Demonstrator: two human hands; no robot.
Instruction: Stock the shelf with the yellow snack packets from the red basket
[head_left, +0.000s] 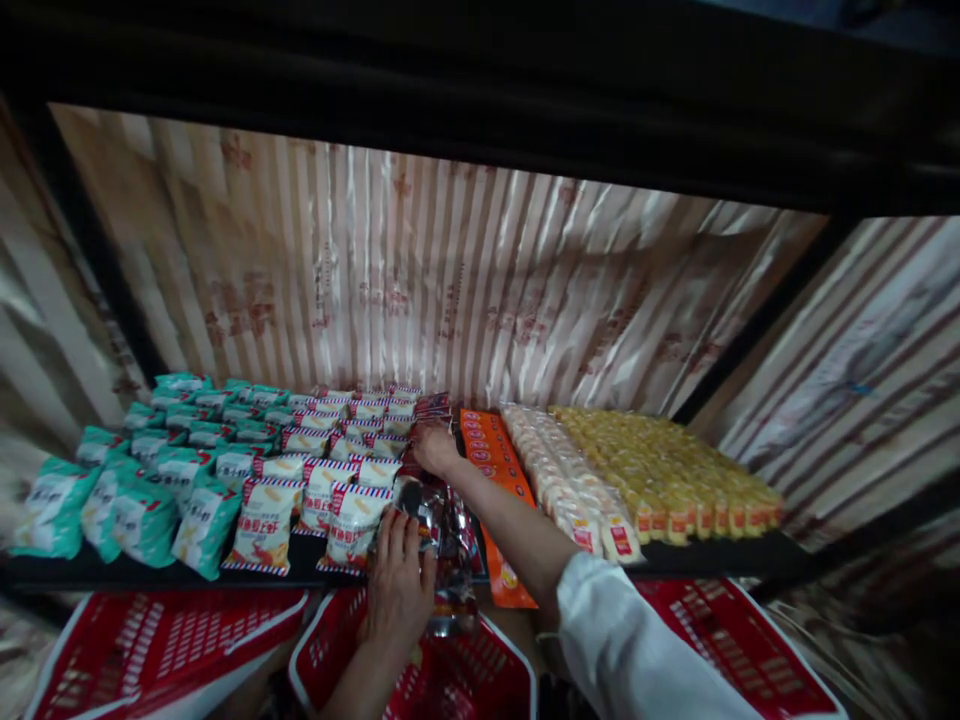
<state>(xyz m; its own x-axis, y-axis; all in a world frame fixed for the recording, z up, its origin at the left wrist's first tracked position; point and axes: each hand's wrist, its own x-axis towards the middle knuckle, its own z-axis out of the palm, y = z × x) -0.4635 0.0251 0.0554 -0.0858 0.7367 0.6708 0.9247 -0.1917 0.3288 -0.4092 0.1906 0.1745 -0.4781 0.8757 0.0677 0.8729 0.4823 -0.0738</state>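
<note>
My left hand (401,575) is at the front edge of the shelf, its fingers against dark, shiny packets (424,505) beside the white snack bags (356,515). Farther back, my right hand (435,447) reaches over the same dark row, close to the packets at the rear. Its fingertips are too small and dim to make out. To the right of that row lies an orange strip of packets (487,450), with my right forearm crossing above it.
Green bags (142,520) fill the shelf's left. White packaged rolls (559,470) and yellow packaged pieces (667,470) stand at right. Red baskets (172,640) (495,670) (739,640) sit below the black shelf edge. Striped sheeting (390,270) hangs behind; a dark beam (480,110) crosses above.
</note>
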